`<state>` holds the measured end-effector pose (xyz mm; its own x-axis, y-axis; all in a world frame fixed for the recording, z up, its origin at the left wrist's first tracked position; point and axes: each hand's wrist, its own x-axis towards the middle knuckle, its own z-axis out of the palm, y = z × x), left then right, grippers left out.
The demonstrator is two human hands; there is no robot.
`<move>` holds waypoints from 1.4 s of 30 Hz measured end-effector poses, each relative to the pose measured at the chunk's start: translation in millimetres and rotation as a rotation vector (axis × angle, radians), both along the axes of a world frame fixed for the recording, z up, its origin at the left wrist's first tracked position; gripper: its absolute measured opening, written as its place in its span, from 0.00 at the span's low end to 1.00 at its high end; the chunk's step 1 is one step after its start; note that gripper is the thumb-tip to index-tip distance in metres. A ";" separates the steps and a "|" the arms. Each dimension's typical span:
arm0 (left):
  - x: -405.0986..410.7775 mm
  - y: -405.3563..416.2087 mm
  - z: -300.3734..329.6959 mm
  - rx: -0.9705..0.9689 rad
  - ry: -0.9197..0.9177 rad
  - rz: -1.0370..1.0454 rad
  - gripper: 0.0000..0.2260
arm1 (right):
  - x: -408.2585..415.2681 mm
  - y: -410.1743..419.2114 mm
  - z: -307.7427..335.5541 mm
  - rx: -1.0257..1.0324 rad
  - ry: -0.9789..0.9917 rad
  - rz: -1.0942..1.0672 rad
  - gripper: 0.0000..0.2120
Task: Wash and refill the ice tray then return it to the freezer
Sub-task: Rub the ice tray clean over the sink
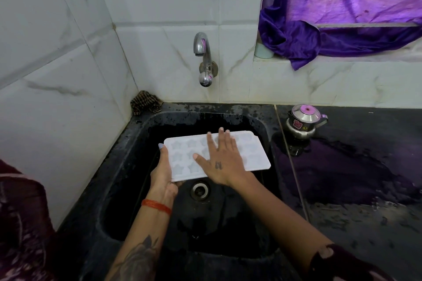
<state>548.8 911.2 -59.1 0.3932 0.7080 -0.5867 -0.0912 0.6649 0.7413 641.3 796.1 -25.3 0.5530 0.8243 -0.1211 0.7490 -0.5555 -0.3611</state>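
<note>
Holding a white ice tray (255, 155) over the black sink (127, 157), the left hand (162, 172) grips the tray's left edge, fingers curled beneath it and thumb on top. The right hand (222, 162) lies flat on the star-shaped moulds, fingers straight and spread. Beyond that hand, a chrome tap (204, 57) juts from the tiled wall; to its right, a steel kettle (302, 122) stands on the wet bench (365, 189).

A wet black counter (356, 189) carries 1 steel kettle (302, 121) beside its sunken sink (141, 143).
</note>
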 end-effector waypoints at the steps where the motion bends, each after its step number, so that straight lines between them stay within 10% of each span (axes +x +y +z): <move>1: -0.5 -1.5 3.8 0.000 0.009 -0.003 0.33 | -4.9 4.3 0.1 0.009 0.003 0.048 0.36; 8: -2.2 8.1 -13.6 0.028 0.028 -0.007 0.50 | -27.7 23.1 0.2 0.056 -0.056 0.325 0.27; 12: -5.2 -0.6 5.7 0.044 -0.005 0.010 0.35 | -31.8 18.5 0.1 0.098 -0.105 0.414 0.25; 19: -5.7 6.6 4.4 0.036 -0.009 -0.001 0.37 | -27.5 -11.0 -11.4 0.139 -0.218 0.512 0.25; 33: -3.0 11.7 -3.3 0.005 -0.023 0.033 0.29 | 31.6 -57.6 -34.3 0.193 -0.129 0.004 0.44; 42: -2.5 13.0 -3.4 0.003 -0.028 0.038 0.28 | 52.6 -62.5 -17.0 0.265 0.288 -0.422 0.27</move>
<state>546.2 924.2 -62.5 0.3823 0.7242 -0.5739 -0.1371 0.6586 0.7399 693.9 733.6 -42.3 0.8158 0.5624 -0.1348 0.3333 -0.6477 -0.6852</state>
